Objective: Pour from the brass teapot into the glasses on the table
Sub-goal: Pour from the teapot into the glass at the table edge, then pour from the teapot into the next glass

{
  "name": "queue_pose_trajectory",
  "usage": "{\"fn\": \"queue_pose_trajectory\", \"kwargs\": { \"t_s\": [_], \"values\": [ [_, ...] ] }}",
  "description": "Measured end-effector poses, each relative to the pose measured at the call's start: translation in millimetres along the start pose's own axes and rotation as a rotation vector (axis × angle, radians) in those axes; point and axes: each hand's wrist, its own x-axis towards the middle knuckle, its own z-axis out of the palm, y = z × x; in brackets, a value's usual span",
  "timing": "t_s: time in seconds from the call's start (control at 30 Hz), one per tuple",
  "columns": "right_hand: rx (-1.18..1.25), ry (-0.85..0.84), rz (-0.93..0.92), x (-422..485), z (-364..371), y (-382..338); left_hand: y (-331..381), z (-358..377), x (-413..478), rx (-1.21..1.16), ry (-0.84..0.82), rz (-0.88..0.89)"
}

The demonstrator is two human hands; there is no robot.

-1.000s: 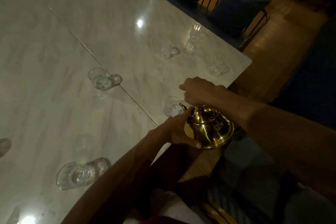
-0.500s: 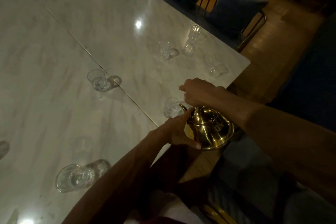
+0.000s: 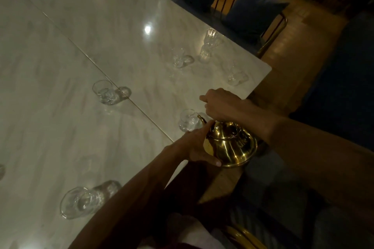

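Brass teapot [image 3: 229, 144] is in the air at the bench [image 3: 60, 127] edge, around 4 o'clock in the head view, and tilted toward 10 o'clock.

Right hand [image 3: 220, 105] is clenched in a fist directly over the lid. It grips the pot from the top, and the handle itself is hidden under the fist.

Left hand [image 3: 194, 145] lies flat on the pot's side at 9 o'clock. The fingers are straight and point toward the spout [image 3: 202, 119], with the thumb along the lower body. It is pressing, not wrapped round.

The spout tip is at the rim of the near glass [image 3: 187, 121], at 10 o'clock of the pot. Too dark to tell if anything is flowing.

Other glasses on the bench, taken from the teapot:
- second glass [image 3: 104, 92], well apart at 10 o'clock, just beside the seam [image 3: 70, 40]
- third glass [image 3: 81, 202], at 8 o'clock near the bench edge
- fourth glass [image 3: 178, 58], at 11 o'clock
- tall glass [image 3: 210, 39], at 12 o'clock
- corner glass [image 3: 233, 76], at 12 o'clock and closer than the tall one

Blue cushion [image 3: 253, 9] is beyond the bench at 1 o'clock.
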Motion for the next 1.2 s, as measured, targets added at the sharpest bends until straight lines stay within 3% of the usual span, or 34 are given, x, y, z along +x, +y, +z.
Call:
{"fn": "queue_pose_trajectory", "kwargs": {
  "t_s": [0.43,0.6,0.8,1.2],
  "values": [
    [0.124,0.136,0.051,-24,0,4,8,-13,-10,0.163,-0.003,0.028],
    [0.305,0.337,0.08,-41,-6,12,17,-34,-10,0.29,0.014,0.053],
    [0.332,0.51,0.05,-41,-39,19,47,-70,7,0.379,0.063,0.107],
    [0.184,0.387,-0.159,90,-110,53,44,-131,96,0.279,0.263,0.011]
  ]
}}
